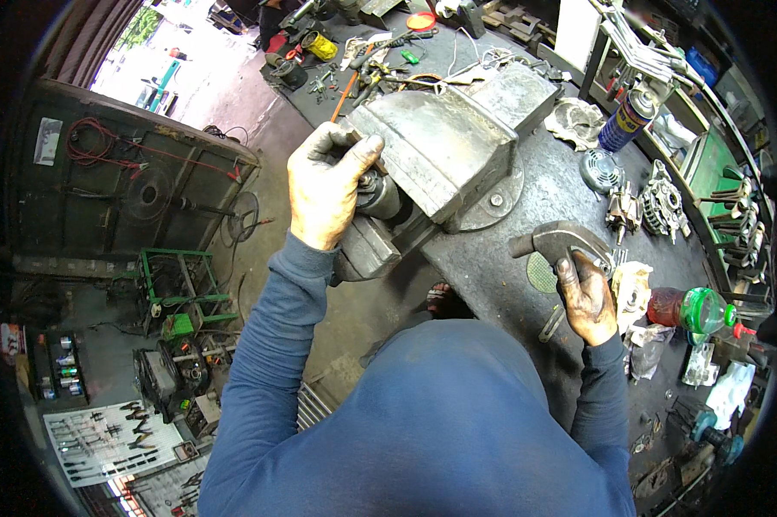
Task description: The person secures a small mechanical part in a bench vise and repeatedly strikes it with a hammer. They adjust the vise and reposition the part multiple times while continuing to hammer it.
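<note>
A large grey bench vise [444, 142] sits at the bench's edge. A dark cylindrical metal part [378, 200] is at its jaws. My left hand [324, 185] is beside that part, fingers curled and thumb bent toward them. What it pinches, a small piece by the fingertips, is too hidden to name. Over the bench at right, my right hand [588, 297] is closed round a hammer [559, 236]. The hammer's dark head points left; most of its handle is hidden by the hand.
Right of the vise are a blue spray can [627, 119], disassembled motor parts [662, 205] and a bottle of red liquid [686, 310]. Pliers, wires and small hardware [324, 84] clutter the bench's far side. A green metal frame [182, 289] stands on the floor at left.
</note>
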A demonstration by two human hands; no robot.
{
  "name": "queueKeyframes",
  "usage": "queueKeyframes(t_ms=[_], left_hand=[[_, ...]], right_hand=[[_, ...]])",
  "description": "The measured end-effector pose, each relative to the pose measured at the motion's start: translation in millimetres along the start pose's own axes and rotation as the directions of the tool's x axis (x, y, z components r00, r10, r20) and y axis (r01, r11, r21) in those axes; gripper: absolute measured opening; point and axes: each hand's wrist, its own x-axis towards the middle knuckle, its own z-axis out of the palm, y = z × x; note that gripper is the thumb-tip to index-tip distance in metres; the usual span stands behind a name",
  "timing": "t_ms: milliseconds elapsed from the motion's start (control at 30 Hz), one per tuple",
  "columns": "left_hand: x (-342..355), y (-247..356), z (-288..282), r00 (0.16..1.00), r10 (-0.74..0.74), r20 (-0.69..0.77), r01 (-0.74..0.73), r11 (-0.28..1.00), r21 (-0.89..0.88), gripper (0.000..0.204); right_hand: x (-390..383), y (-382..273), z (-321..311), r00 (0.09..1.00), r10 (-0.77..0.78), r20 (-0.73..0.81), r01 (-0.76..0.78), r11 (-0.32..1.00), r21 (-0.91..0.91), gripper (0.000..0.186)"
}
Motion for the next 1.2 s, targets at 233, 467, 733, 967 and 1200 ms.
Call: queueKeyframes(t_ms=[233, 467, 733, 967, 1200], left_hand=[[-0.7, -0.8, 1.9, 0.999, 0.036, 0.003, -0.036, 0.999, -0.007, 0.014], [0.4, -5.0, 1.0, 0.995, 0.100, 0.020, -0.102, 0.990, 0.101, 0.015], [-0.1, -2.9, 3.2, 0.938, 0.328, 0.116, -0.348, 0.877, 0.331, 0.020], [1.9, -5.3, 2.2, 0.885, 0.436, 0.165, -0.465, 0.806, 0.367, 0.025], [0.5, -3.2, 2.9, 0.891, 0.400, 0.213, -0.453, 0.803, 0.387, 0.025]], right_hand=[[22.1, -22.9, -10.3, 0.990, -0.141, 0.013, 0.142, 0.986, -0.083, 0.054], [48.3, -77.9, -33.9, 0.972, -0.236, -0.010, 0.233, 0.967, -0.101, 0.047], [86.6, -174.6, -42.3, 0.776, -0.618, 0.125, 0.630, 0.766, -0.125, 0.039], [110.8, -252.6, -75.8, 0.549, -0.823, 0.148, 0.816, 0.489, -0.307, 0.036], [97.4, -236.3, -35.8, 0.707, -0.609, 0.359, 0.677, 0.436, -0.593, 0.036]])
